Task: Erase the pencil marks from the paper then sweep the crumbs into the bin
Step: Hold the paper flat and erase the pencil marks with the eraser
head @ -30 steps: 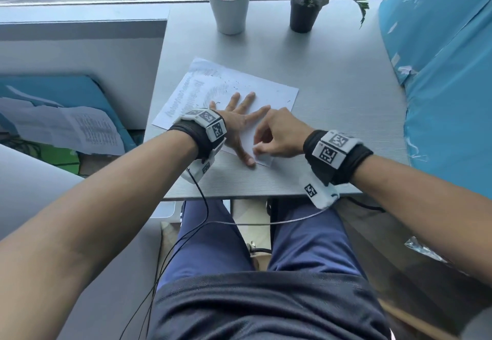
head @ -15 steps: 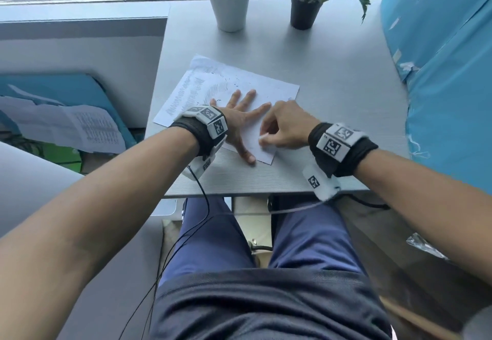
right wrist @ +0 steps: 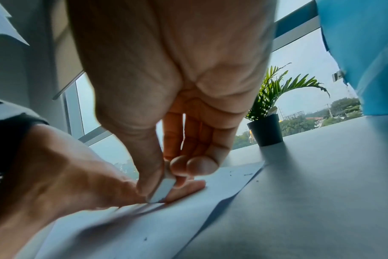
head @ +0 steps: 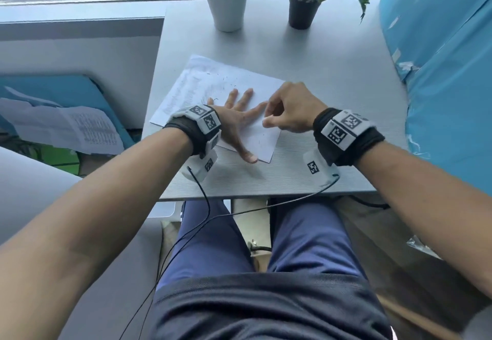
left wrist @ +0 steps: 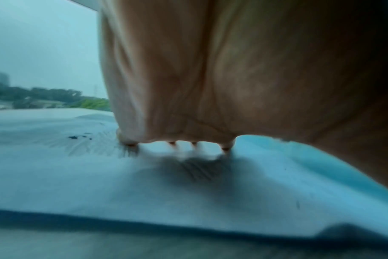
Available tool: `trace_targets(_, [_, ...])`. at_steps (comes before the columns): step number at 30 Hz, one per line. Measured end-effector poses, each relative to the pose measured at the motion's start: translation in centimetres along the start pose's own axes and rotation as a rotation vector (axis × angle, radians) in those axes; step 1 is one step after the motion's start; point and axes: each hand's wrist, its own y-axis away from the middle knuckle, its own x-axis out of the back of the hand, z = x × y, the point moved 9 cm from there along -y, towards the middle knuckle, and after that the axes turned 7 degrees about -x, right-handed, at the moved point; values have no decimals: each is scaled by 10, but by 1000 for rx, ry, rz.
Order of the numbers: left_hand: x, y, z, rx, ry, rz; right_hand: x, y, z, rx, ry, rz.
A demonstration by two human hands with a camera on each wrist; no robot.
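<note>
A white sheet of paper (head: 234, 79) lies askew on the grey table (head: 332, 73), with faint pencil marks and dark crumbs (head: 229, 81) scattered over it. My left hand (head: 237, 119) lies flat on the sheet with fingers spread, pressing it down. My right hand (head: 287, 113) pinches a small white eraser (right wrist: 163, 190) between thumb and fingertips, its lower end on the paper beside the left index finger. In the left wrist view, pencil strokes and a dark crumb cluster (left wrist: 78, 137) show near the left hand's fingertips (left wrist: 131, 142). No bin is in view.
A white cup of pens (head: 227, 1) and a black potted plant (head: 304, 7) stand at the table's far edge by the window. Blue plastic sheeting (head: 447, 60) rises at the right. Printed papers (head: 66, 127) lie on a blue surface at the left.
My right hand has carried the eraser away from the sheet's near corner, up and further across the paper. The left hand has stayed flat on the sheet.
</note>
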Motion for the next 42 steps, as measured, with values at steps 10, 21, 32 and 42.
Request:
trace_targets(10, [3, -4, 1, 26, -58, 23, -41, 19, -4, 26, 62, -69])
trace_targets(21, [3, -4, 1, 38, -81, 17, -47, 35, -14, 79, 74, -101])
trace_targets(32, [5, -2, 2, 55, -112, 20, -47, 36, -7, 67, 52, -120])
trace_targets(42, [4, -3, 2, 42, -112, 17, -39, 32, 4, 43, 42, -92])
